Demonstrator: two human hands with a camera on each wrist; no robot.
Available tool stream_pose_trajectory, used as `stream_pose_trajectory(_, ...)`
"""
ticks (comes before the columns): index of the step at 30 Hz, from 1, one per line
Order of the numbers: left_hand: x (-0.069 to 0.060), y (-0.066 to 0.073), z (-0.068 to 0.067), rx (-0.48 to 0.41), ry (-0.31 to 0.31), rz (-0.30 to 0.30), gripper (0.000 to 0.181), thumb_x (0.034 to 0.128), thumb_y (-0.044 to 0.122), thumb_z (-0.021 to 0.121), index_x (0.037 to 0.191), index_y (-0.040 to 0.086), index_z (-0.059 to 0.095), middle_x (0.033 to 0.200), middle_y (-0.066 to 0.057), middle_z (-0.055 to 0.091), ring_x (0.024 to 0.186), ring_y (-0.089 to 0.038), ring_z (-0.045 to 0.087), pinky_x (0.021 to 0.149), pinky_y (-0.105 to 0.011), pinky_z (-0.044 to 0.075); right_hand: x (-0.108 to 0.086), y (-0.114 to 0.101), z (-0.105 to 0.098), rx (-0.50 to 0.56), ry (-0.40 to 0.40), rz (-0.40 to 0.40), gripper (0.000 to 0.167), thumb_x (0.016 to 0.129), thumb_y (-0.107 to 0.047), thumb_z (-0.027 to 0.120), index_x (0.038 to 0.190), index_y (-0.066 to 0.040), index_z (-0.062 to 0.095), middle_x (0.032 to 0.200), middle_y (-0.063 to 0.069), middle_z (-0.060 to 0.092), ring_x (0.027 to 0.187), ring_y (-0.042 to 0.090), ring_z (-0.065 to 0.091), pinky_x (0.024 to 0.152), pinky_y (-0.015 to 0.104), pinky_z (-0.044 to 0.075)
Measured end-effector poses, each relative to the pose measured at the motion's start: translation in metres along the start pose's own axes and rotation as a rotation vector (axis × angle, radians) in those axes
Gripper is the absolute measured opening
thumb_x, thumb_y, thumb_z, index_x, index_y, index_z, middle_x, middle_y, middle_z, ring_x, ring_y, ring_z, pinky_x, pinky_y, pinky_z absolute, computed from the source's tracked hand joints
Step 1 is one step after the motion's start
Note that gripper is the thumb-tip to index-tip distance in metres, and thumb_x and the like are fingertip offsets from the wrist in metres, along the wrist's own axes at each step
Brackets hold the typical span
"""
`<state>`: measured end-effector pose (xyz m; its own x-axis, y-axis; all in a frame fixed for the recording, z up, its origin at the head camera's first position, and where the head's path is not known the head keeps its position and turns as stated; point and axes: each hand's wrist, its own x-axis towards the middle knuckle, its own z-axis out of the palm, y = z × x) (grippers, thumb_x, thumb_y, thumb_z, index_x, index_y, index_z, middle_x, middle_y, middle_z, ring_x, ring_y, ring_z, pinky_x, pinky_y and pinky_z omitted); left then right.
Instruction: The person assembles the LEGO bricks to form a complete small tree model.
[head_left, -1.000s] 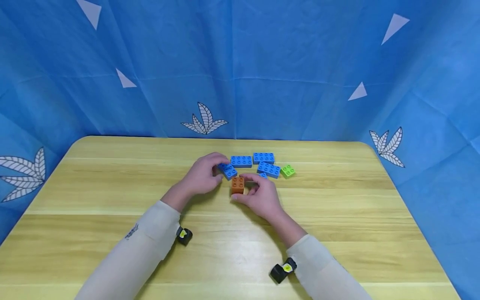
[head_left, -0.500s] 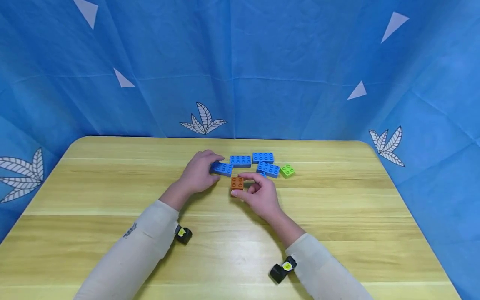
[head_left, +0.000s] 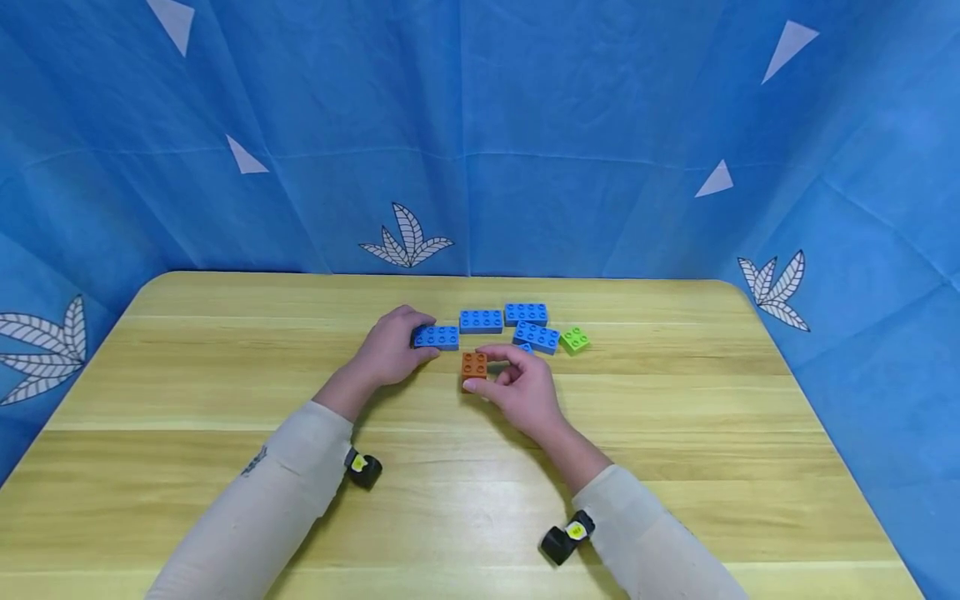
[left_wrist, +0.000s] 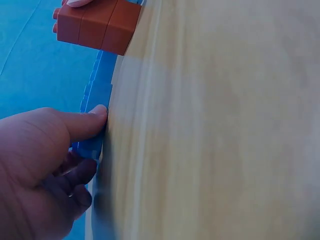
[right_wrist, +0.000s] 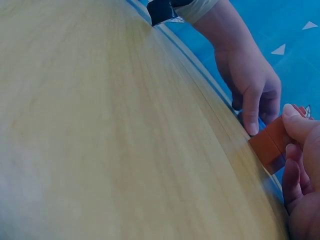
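Since a second ago, the blue brick (head_left: 437, 337) pinched in our left hand (head_left: 396, 346) has turned from slanting to nearly parallel with the far edge of the table (head_left: 675, 417), shifting leftward. Our right hand's (head_left: 521, 392) thumb and fingers grip the orange stack (head_left: 474, 365) nearby, hardly moved.

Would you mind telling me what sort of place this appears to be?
Probably a staged recording setup: there is a wooden table, a blue patterned cloth hanging behind it, and black wrist cameras.
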<state>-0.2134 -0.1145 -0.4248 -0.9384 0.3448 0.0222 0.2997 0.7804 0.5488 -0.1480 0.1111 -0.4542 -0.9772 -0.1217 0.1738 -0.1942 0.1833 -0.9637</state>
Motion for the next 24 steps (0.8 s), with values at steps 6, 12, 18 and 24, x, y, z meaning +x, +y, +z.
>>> stream_pose_trajectory(6, -0.007, 0.0, -0.002, -0.035, 0.005, -0.03, 0.048, 0.0889, 0.027, 0.079, 0.126, 0.0, 0.066, 0.118, -0.013, 0.06, 0.105, -0.028, 0.055, 0.096, -0.044, 0.045, 0.0, 0.0, 0.0, -0.005, -0.001, 0.007, 0.038, 0.079, -0.009, 0.087, 0.114, -0.011, 0.073, 0.106, 0.003, 0.07, 0.057, 0.018, 0.053, 0.048, 0.023, 0.043)
stream_pose_trajectory(12, -0.018, 0.007, -0.006, -0.131, 0.051, 0.0, 0.044, 0.0885, 0.025, 0.079, 0.125, 0.002, 0.067, 0.114, -0.01, 0.061, 0.095, -0.025, 0.054, 0.083, -0.039, 0.047, 0.0, 0.0, 0.0, -0.008, 0.0, -0.001, 0.037, 0.079, -0.009, 0.087, 0.113, -0.011, 0.073, 0.106, 0.003, 0.07, 0.057, 0.018, 0.053, 0.048, 0.023, 0.043)
stream_pose_trajectory(18, -0.028, 0.013, -0.008, -0.2, 0.083, 0.032, 0.041, 0.0887, 0.022, 0.079, 0.125, 0.006, 0.068, 0.111, -0.005, 0.06, 0.09, -0.023, 0.052, 0.076, -0.036, 0.046, 0.0, 0.0, 0.0, -0.003, -0.002, 0.005, 0.038, 0.078, -0.009, 0.087, 0.114, -0.011, 0.074, 0.107, 0.002, 0.071, 0.057, 0.018, 0.053, 0.048, 0.022, 0.042)
stream_pose_trajectory(24, -0.035, 0.017, -0.01, -0.27, 0.099, 0.047, 0.037, 0.0898, 0.019, 0.078, 0.124, 0.008, 0.069, 0.11, -0.004, 0.059, 0.088, -0.024, 0.052, 0.073, -0.036, 0.047, 0.0, 0.001, -0.001, -0.006, -0.001, 0.01, 0.037, 0.078, -0.009, 0.087, 0.113, -0.012, 0.074, 0.107, 0.001, 0.071, 0.057, 0.018, 0.053, 0.048, 0.022, 0.042)
